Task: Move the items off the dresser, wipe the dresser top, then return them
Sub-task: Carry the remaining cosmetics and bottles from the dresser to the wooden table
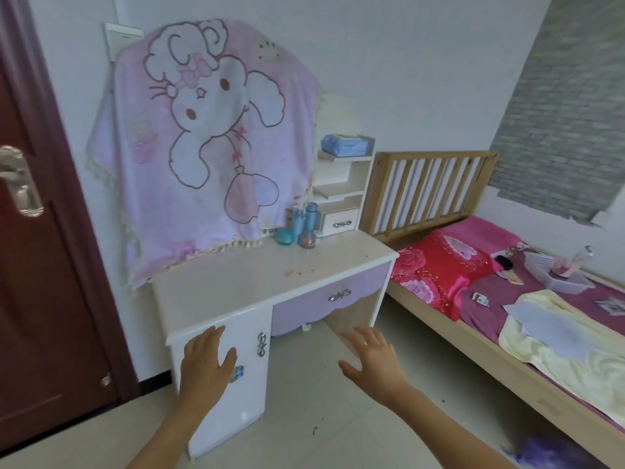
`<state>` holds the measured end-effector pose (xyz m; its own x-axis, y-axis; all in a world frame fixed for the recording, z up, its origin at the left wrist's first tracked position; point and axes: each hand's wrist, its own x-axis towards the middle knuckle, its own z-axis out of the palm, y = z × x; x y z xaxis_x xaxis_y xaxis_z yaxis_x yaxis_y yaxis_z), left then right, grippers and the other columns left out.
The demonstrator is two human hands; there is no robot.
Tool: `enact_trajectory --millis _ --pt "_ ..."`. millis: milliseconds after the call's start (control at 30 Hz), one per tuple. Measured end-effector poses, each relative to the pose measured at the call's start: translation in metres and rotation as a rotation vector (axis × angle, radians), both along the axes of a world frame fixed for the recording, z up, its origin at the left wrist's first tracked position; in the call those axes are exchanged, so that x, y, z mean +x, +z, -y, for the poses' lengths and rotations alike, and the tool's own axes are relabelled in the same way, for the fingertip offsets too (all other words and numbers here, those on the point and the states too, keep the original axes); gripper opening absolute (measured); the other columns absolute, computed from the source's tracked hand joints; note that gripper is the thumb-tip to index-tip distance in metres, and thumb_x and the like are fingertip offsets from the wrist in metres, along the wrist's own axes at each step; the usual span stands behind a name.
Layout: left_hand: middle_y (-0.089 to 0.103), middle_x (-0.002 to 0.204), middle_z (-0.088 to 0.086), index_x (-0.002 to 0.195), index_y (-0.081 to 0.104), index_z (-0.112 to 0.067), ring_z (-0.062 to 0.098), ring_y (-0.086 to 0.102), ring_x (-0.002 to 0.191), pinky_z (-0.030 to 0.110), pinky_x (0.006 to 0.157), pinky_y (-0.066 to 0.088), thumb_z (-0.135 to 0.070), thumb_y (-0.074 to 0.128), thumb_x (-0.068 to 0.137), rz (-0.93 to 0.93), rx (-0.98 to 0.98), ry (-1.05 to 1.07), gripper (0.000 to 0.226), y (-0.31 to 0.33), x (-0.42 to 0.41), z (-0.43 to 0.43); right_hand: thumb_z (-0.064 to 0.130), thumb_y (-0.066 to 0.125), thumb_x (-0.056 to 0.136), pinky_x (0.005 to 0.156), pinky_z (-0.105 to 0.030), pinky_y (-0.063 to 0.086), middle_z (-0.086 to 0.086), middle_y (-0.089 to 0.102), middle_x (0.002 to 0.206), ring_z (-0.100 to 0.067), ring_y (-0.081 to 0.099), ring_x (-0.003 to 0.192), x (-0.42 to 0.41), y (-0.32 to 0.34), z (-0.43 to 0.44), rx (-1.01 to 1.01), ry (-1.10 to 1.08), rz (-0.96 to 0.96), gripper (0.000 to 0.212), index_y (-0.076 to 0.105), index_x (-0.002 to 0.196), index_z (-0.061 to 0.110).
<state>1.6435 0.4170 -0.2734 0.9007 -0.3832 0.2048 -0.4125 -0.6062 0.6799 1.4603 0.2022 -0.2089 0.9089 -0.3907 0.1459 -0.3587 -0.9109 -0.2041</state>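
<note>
A white and lilac dresser stands against the wall, its cream top dusty with a small brown stain near the middle. At its back right corner stand several blue bottles, a teal jar and a round reddish jar. A blue wipes pack lies on the top shelf of the small side unit. My left hand hovers open in front of the dresser's left cabinet door. My right hand is open too, held over the floor before the knee space. Neither hand holds anything.
A pink cartoon blanket hangs over the mirror behind the dresser. A dark red door is at the left. A wooden bed at the right carries a red pillow, a white basket, papers and a yellow blanket.
</note>
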Motion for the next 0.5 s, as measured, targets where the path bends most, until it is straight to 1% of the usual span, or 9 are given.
enact_trajectory --millis 100,200,267,300,367,400,433,467,500 --pt "0.043 0.14 0.013 0.131 0.045 -0.007 0.033 0.03 0.132 0.043 0.107 0.028 -0.019 0.054 0.09 -0.02 -0.018 -0.063 0.044 0.002 0.026 0.063 0.039 0.048 0.091 0.109 -0.029 0.021 0.002 0.025 0.148 -0.014 0.018 0.138 0.019 0.007 0.049 -0.02 -0.03 0.027 0.054 0.028 0.14 0.028" --pt "0.043 0.14 0.013 0.132 0.045 -0.007 0.034 0.03 0.131 0.043 0.105 0.029 -0.018 0.054 0.089 -0.027 -0.007 -0.127 0.045 0.005 0.038 0.119 0.037 0.051 0.09 0.106 -0.03 0.024 0.0 0.03 0.145 -0.018 0.023 0.136 0.029 0.003 0.094 0.006 -0.104 0.056 0.054 0.032 0.139 0.026" --pt "0.044 0.139 0.013 0.132 0.045 -0.007 0.033 0.031 0.13 0.042 0.104 0.031 -0.028 0.048 0.09 -0.032 -0.001 -0.183 0.047 0.003 0.042 0.149 0.037 0.051 0.089 0.106 -0.033 0.025 -0.003 0.031 0.145 -0.02 0.022 0.137 0.037 -0.012 0.12 0.002 -0.109 0.017 0.054 0.034 0.138 0.025" --pt "0.044 0.138 0.012 0.131 0.045 -0.007 0.033 0.032 0.129 0.042 0.103 0.032 -0.038 0.042 0.086 -0.041 0.011 -0.203 0.055 0.001 0.044 0.164 0.038 0.052 0.088 0.106 -0.036 0.026 -0.004 0.033 0.144 -0.022 0.024 0.137 0.042 -0.02 0.131 0.001 -0.106 -0.005 0.053 0.037 0.137 0.024" --pt "0.044 0.138 0.012 0.132 0.045 -0.008 0.033 0.033 0.128 0.04 0.102 0.032 -0.052 0.028 0.075 -0.043 0.03 -0.222 0.074 -0.004 0.051 0.191 0.039 0.054 0.08 0.098 -0.044 0.037 -0.012 0.046 0.134 -0.031 0.039 0.129 0.054 -0.036 0.157 0.014 -0.108 -0.018 0.052 0.048 0.128 0.021" --pt "0.043 0.139 0.011 0.132 0.044 -0.009 0.032 0.032 0.129 0.04 0.103 0.031 -0.054 0.025 0.073 -0.039 0.047 -0.221 0.077 -0.008 0.057 0.204 0.038 0.057 0.075 0.089 -0.047 0.044 -0.014 0.054 0.125 -0.036 0.048 0.12 0.063 -0.043 0.173 0.027 -0.099 -0.017 0.05 0.054 0.122 0.02" --pt "0.042 0.14 0.01 0.133 0.043 -0.01 0.03 0.03 0.13 0.039 0.104 0.03 -0.053 0.025 0.073 -0.045 0.068 -0.219 0.076 -0.011 0.063 0.217 0.037 0.06 0.073 0.084 -0.047 0.047 -0.015 0.058 0.12 -0.037 0.053 0.114 0.073 -0.049 0.189 0.022 -0.097 0.019 0.049 0.057 0.118 0.019" --pt "0.041 0.141 0.01 0.134 0.042 -0.01 0.029 0.029 0.132 0.038 0.105 0.029 -0.054 0.025 0.074 -0.048 0.075 -0.213 0.076 -0.013 0.071 0.23 0.035 0.063 0.075 0.086 -0.047 0.046 -0.015 0.056 0.122 -0.037 0.052 0.116 0.083 -0.05 0.204 0.027 -0.093 0.04 0.048 0.056 0.12 0.019" --pt "0.04 0.142 0.01 0.134 0.042 -0.01 0.029 0.028 0.132 0.038 0.106 0.028 -0.055 0.026 0.077 -0.051 0.074 -0.201 0.075 -0.014 0.08 0.243 0.033 0.062 0.079 0.094 -0.046 0.041 -0.014 0.05 0.131 -0.035 0.045 0.123 0.096 -0.048 0.219 0.032 -0.077 0.041 0.049 0.052 0.125 0.02"
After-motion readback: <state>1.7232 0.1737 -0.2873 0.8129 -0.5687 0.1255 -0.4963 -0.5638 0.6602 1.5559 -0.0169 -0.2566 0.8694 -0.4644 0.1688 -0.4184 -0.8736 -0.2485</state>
